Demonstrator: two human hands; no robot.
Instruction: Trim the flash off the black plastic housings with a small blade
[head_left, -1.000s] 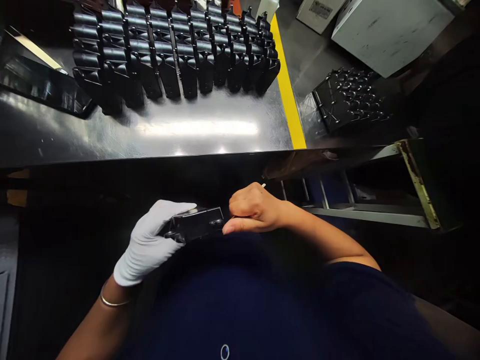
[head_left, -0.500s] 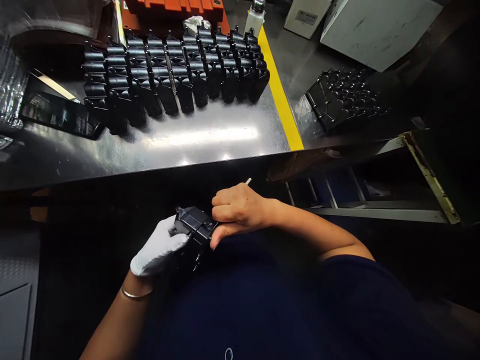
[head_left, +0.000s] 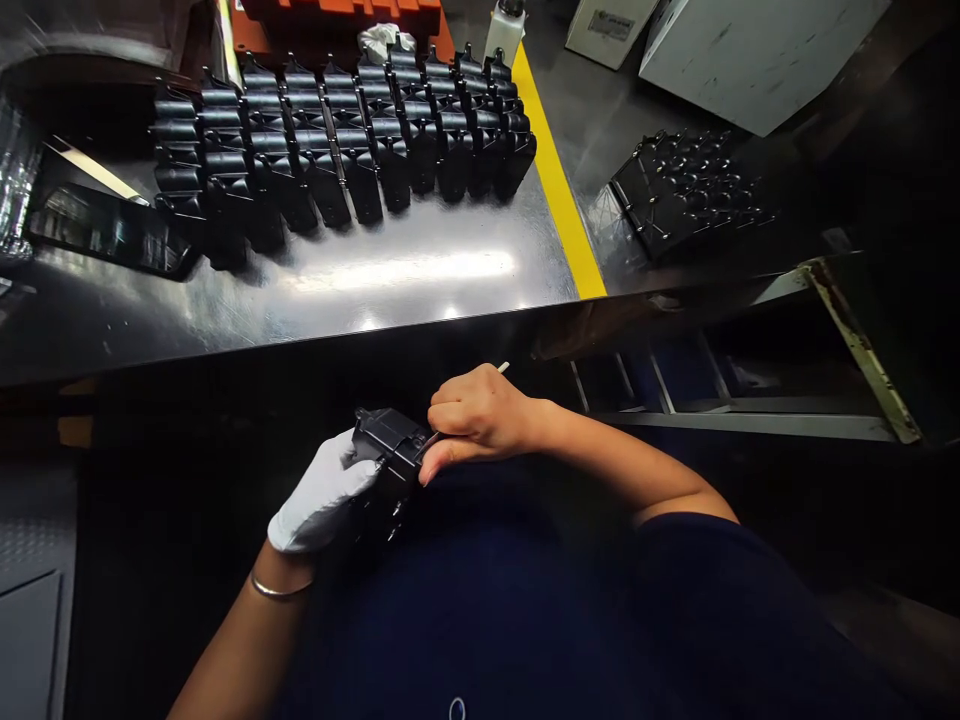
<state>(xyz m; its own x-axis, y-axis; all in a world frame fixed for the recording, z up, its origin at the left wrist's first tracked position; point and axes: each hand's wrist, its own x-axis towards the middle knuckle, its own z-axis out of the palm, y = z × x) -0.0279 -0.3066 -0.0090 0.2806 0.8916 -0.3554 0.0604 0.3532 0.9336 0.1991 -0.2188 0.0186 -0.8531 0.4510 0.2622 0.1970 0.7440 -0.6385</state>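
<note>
My left hand, in a white glove, grips a black moulded plastic part over my lap, thumb on its near side. My bare right hand is closed around a thin tool; its pale end sticks out behind the fist. The tool's dark narrow front end reaches the right edge of the part. Whether it is a blade or a pick I cannot tell. My right thumb lies along the part's right end. Thin prongs show on the part's shadowed underside.
Rows of similar black parts stand on the shiny bench. A phone-like dark slab lies left of them. Right of the yellow stripe lies a pronged black block. Behind are an orange bin, white bottle and boxes.
Both hands hold nearly the same place. My right hand has tilted slightly and the tool's front end now shows at the part's edge. The view has shifted a little.
</note>
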